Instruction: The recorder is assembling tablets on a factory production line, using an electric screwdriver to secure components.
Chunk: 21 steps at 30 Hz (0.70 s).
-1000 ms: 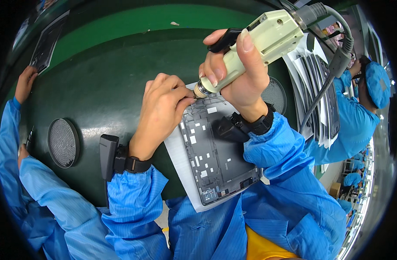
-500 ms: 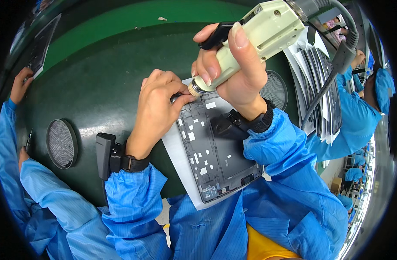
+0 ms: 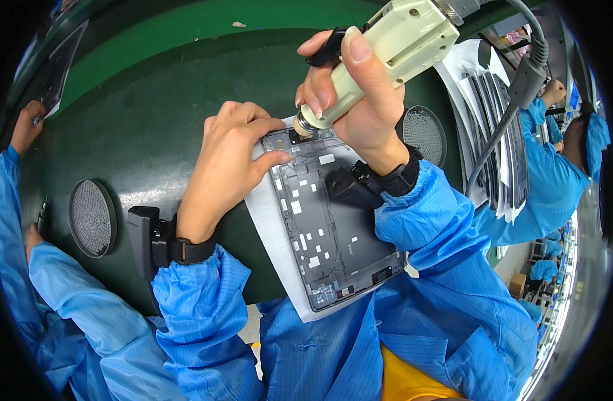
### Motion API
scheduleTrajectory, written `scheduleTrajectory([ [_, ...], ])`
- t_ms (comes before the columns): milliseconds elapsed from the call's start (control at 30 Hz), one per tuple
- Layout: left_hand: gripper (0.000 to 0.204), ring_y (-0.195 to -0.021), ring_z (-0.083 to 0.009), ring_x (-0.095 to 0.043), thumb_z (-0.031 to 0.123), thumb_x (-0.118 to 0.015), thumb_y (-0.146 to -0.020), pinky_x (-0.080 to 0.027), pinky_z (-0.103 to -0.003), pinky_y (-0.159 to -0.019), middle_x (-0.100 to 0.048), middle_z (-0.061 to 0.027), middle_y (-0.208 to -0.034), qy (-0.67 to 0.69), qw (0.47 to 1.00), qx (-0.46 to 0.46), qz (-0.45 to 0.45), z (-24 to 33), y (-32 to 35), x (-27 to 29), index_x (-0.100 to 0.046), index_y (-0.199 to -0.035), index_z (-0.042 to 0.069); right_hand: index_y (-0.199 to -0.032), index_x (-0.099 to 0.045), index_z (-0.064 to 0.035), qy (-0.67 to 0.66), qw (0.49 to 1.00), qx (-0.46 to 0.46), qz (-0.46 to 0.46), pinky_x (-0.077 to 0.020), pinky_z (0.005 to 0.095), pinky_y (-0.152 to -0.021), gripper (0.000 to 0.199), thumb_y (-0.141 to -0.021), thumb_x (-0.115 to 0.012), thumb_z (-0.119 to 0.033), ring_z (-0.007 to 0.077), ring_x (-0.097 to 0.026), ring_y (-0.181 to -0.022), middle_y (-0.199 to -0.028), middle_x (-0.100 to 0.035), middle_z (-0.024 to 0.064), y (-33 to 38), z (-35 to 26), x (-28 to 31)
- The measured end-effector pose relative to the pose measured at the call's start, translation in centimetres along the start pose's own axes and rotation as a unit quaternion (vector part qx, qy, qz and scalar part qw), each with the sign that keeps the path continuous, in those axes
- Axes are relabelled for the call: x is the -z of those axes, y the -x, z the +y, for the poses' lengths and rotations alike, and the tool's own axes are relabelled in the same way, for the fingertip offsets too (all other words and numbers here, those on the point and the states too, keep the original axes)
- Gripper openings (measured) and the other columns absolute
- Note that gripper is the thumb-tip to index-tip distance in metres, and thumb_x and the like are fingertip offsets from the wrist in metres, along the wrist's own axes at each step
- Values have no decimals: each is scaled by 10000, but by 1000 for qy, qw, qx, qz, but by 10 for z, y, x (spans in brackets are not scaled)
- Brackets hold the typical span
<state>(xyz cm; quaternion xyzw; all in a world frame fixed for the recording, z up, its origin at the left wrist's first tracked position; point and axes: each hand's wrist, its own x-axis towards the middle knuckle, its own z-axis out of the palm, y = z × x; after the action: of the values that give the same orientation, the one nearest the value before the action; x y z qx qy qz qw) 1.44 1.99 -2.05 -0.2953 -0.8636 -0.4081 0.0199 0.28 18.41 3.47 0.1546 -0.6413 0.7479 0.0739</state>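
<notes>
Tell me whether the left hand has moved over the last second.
Yes: against the dark panel, the left hand has shifted left, away from the pale tool.

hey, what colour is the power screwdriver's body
The power screwdriver's body is pale greenish cream, clearest in the head view.

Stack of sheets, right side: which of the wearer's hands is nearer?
Right. The right hand, holding a corded tool, is left of the stack; the left hand is farther left, at the panel.

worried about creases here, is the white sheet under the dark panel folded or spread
Spread where visible: the white sheet has a flat, unfolded margin left of the dark panel; the part underneath is hidden.
</notes>
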Motion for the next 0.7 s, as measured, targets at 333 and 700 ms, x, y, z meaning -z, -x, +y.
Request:
scheduleTrajectory([
  [333,340,-932,-254,-483,156,-738,-620,-337,-357,-819,-578,-67,-920,-8,1000,1,-1,4,1,-2,-648,-924,32,-931,-530,83,12,999,-28,8,-444,308,-526,483,-885,-447,-390,135,-448,-463,-511,-445,55,3,4,1],
  [700,340,-914,-233,-478,167,-730,-646,-341,-347,-789,-560,-62,-888,-14,1000,2,1,5,1,1,-660,-953,39,-874,-506,54,25,998,-30,-51,-463,293,-537,398,-854,-522,-343,141,-476,-476,-532,-463,62,7,7,-7],
])
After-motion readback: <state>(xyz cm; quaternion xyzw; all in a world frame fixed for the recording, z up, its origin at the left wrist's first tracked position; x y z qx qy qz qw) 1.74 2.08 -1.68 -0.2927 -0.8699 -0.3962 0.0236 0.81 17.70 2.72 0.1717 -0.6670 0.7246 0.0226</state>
